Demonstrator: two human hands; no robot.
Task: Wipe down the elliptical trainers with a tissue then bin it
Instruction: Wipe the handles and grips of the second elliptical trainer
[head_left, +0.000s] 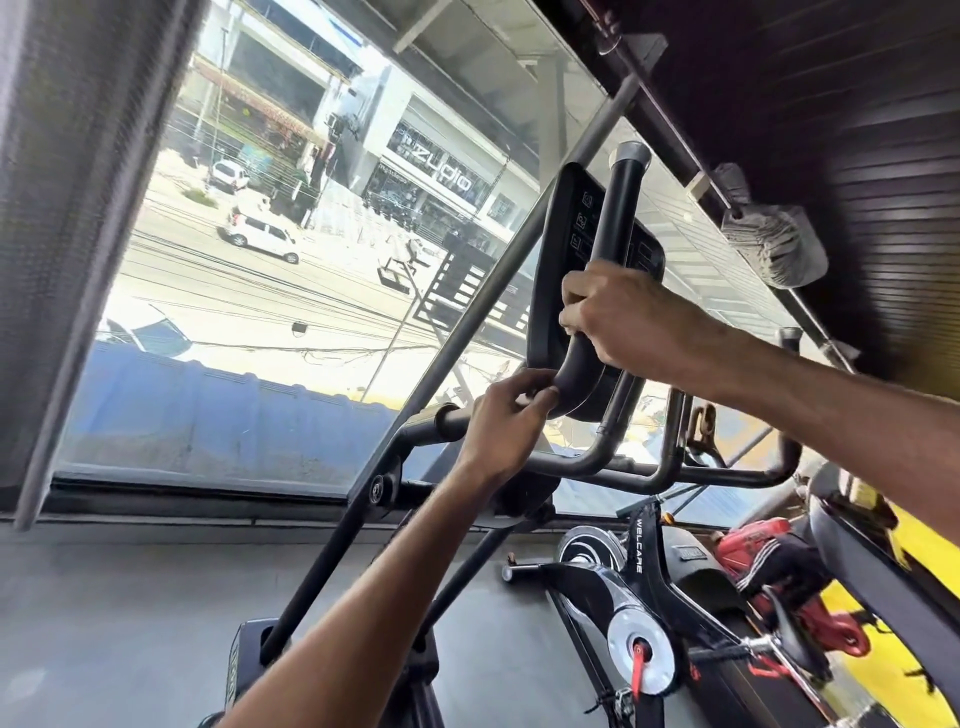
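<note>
Glass window (260, 312) filled the back. Before it we saw the black elliptical trainer (332, 545), its console (566, 249) and one handle (621, 208) running steeply from a capped top down to a bend. Our right hand (623, 322) was wrapped round that handle mid-length; our left hand (501, 421) pinched the bend just below, fingers curled. Tissue not visible, maybe inside the right fist, we could not tell; we judged the next wipe ran upward along the handle's axis from the right hand.
</note>
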